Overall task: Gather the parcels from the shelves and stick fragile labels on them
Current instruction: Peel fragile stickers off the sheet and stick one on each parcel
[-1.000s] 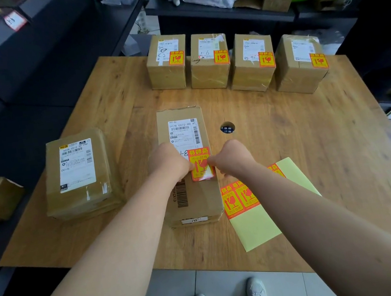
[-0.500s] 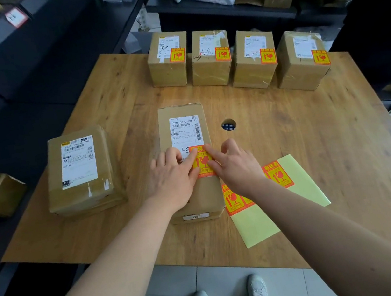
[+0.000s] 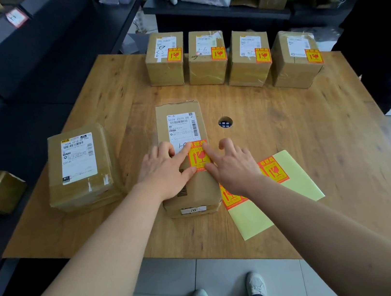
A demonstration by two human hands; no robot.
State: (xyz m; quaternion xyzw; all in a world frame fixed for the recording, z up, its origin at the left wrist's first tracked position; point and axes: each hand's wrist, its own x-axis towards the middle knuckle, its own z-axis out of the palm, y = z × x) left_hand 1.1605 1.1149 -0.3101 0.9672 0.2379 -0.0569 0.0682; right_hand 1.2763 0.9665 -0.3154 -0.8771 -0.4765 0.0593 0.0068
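We pressed a yellow-and-red fragile sticker point(image 3: 199, 156) onto the long brown cardboard parcel point(image 3: 189, 184) at the middle of the wooden table point(image 3: 313, 130), our left hand point(image 3: 164, 170) flat on the box and our right hand point(image 3: 232, 165) spread beside it. A pale yellow backing sheet point(image 3: 293, 181) with more stickers lay just right of the parcel.

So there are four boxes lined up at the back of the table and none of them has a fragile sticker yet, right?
Not quite. The head view shows all four back boxes already carry an orange fragile sticker. Four boxes in a row at the back of the table is right.
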